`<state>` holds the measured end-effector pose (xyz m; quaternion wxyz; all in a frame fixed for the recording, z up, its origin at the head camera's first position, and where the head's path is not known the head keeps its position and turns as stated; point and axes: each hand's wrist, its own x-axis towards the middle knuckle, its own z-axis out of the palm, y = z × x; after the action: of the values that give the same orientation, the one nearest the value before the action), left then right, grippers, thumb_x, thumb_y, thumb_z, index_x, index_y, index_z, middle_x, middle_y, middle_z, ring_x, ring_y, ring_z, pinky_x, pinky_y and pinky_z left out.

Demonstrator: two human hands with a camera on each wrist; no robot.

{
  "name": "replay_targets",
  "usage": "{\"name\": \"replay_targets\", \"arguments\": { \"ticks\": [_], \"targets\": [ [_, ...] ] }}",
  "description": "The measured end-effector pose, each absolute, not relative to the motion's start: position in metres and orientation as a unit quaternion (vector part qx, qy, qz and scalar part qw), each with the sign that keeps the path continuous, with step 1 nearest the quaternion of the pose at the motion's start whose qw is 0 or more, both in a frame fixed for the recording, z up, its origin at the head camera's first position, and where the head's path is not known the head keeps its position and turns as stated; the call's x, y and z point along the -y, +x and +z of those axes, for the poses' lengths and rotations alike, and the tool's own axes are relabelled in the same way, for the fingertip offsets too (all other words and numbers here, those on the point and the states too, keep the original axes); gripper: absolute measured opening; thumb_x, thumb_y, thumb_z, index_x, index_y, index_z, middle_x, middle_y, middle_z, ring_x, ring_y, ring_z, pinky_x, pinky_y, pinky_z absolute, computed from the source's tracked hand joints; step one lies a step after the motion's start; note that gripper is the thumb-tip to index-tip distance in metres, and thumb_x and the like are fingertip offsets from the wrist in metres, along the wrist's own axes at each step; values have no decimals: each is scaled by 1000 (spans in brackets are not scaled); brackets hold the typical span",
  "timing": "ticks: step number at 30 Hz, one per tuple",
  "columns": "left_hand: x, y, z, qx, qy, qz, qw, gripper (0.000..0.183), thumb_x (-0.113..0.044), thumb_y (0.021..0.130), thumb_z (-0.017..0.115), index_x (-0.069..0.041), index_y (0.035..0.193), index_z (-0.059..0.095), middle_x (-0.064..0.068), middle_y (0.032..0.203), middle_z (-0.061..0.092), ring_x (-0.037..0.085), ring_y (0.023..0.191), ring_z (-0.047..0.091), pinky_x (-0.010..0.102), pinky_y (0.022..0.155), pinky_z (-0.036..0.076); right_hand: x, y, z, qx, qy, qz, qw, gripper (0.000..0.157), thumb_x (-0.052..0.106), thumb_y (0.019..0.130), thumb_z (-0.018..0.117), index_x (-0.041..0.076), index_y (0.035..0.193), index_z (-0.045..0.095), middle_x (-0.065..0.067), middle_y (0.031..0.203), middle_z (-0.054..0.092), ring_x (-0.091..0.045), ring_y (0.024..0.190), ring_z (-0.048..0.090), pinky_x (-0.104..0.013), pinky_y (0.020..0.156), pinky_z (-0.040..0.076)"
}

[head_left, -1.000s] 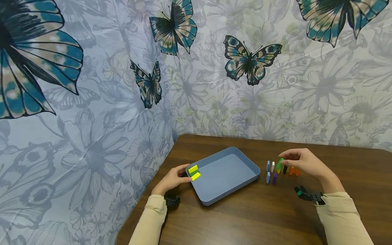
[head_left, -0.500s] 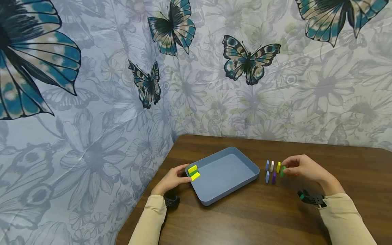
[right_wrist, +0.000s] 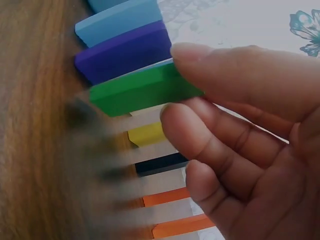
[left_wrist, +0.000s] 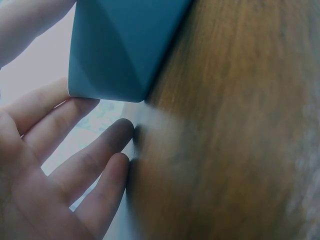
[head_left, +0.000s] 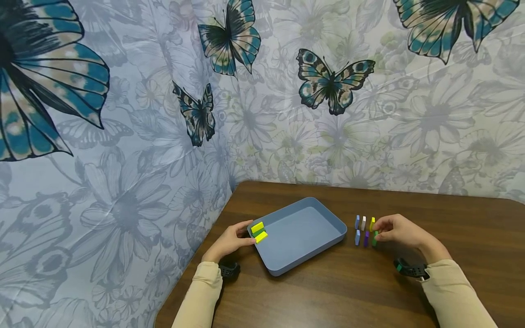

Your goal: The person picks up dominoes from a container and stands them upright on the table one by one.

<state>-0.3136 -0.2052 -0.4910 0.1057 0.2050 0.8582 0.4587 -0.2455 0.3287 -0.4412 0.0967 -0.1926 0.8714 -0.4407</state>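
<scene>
My right hand [head_left: 399, 232] pinches a green domino block [right_wrist: 137, 91] between thumb and fingers. It stands upright close to the table, beside a purple block [head_left: 366, 239] at the end of the front row. A yellow block [head_left: 372, 223] is just behind it. At the left, my left hand [head_left: 230, 241] holds the corner of a blue-grey tray [head_left: 274, 269], thumb on one side and fingers on the other. In the left wrist view its fingertips lie against the tray wall [left_wrist: 107, 55]. Two yellow blocks [head_left: 261, 237] with a green one [head_left: 258, 232] between them sit in that corner.
Two blue blocks [head_left: 357, 237] and a white block [head_left: 363, 223] stand left of the purple and yellow ones. A black block [right_wrist: 160, 164] and two orange blocks [right_wrist: 167, 196] are hidden behind my right hand in the head view. Patterned walls border the brown table [head_left: 328, 291].
My right hand has carried the green block from above the back row forward and down to beside the purple block. My left hand stays at the tray corner.
</scene>
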Motion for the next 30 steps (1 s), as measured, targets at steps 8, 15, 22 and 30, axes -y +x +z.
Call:
{"name": "replay_targets", "arguments": {
  "ticks": [8,15,22,30],
  "targets": [
    [208,-314,-490,-855,207,463,108,73,-35,89,77,-16,152,46,18,156,42,46,138,46,58,106,45,-324,-244,-446,-876,-182,-434,108,28,7,89,73,-12,107,63,-7,94,65,-3,77,58,-25,67,53],
    [210,-313,-489,-855,210,462,109,72,-32,90,76,-15,152,45,19,156,42,46,137,46,59,105,46,-320,-242,-447,-877,-179,-433,106,28,8,89,73,-12,106,63,-6,94,65,-3,78,58,-25,68,53],
    [212,-314,-490,-857,213,459,101,68,-23,92,74,-9,152,44,23,154,42,48,136,46,60,104,45,-317,-238,-448,-881,-175,-429,99,27,8,89,73,-10,107,64,-9,96,65,-3,79,57,-24,69,53],
    [216,-316,-492,-857,216,456,105,69,-19,93,73,-4,152,42,26,154,42,50,135,46,61,104,45,-312,-231,-440,-883,-168,-428,90,25,9,91,71,-9,107,63,-8,96,67,-3,81,60,-24,70,53]
  ]
}}
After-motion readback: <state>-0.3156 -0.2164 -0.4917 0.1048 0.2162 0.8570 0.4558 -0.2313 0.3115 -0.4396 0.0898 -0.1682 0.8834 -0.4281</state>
